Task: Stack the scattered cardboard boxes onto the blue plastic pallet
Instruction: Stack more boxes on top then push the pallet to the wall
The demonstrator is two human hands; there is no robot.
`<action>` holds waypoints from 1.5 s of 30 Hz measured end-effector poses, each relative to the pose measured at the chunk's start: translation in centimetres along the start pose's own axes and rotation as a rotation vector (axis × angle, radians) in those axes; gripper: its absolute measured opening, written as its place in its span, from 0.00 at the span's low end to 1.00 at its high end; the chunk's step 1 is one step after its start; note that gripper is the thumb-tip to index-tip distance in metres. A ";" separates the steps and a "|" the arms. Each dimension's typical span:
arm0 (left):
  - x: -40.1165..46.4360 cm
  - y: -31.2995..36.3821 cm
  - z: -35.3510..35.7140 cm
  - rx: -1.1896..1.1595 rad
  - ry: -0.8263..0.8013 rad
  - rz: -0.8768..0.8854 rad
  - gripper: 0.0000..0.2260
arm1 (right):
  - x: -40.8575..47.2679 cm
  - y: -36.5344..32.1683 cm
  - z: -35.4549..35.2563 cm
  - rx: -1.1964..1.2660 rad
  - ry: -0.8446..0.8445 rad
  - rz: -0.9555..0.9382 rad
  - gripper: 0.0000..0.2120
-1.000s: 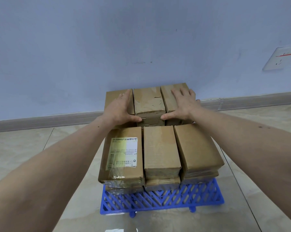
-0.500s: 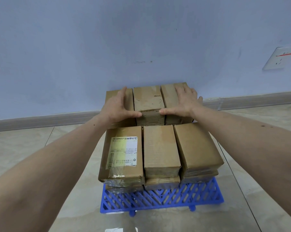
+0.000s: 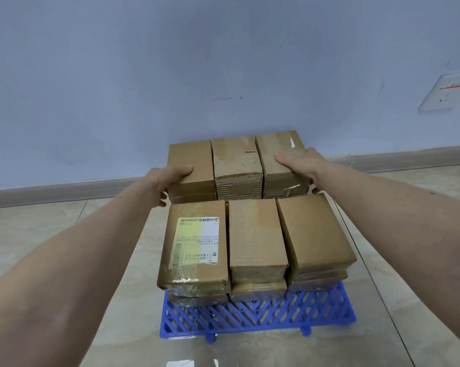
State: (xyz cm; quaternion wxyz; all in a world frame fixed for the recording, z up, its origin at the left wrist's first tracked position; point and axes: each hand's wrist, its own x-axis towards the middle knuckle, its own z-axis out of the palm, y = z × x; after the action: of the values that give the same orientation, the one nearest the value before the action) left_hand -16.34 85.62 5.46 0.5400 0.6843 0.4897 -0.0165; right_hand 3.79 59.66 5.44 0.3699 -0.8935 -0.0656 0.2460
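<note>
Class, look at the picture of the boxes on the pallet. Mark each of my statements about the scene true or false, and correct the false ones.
1. The pallet is red. False: it is blue.
2. The labelled box sits in the near row, on the left. True.
3. The left hand rests on the far-left box. True.
4. The right hand holds a box in the air. False: it grips the far-right box, which sits in the far row.
5. The top layer shows six boxes, in two rows of three. True.
6. The wall socket is on the left. False: it is on the right.
</note>
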 end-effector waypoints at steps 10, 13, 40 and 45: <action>0.3 -0.4 0.8 -0.105 -0.107 -0.001 0.28 | 0.4 0.2 0.5 0.073 0.017 0.061 0.57; 0.0 -0.4 0.8 -0.090 -0.097 -0.008 0.29 | 0.2 0.1 0.4 0.080 0.017 0.064 0.57; -9.6 -11.7 -1.0 -0.243 -0.473 -0.228 0.46 | -9.5 6.8 -3.6 -0.116 -0.469 0.322 0.68; -10.9 -12.2 0.4 -0.341 -0.544 -0.199 0.27 | -10.6 7.2 -2.9 -0.072 -0.499 0.352 0.62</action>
State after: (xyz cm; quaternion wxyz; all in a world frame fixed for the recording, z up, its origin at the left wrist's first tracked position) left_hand -30.22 77.43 2.47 0.7534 0.5036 0.3875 -0.1692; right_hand -4.51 49.49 6.40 0.2621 -0.8157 -0.0075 0.5156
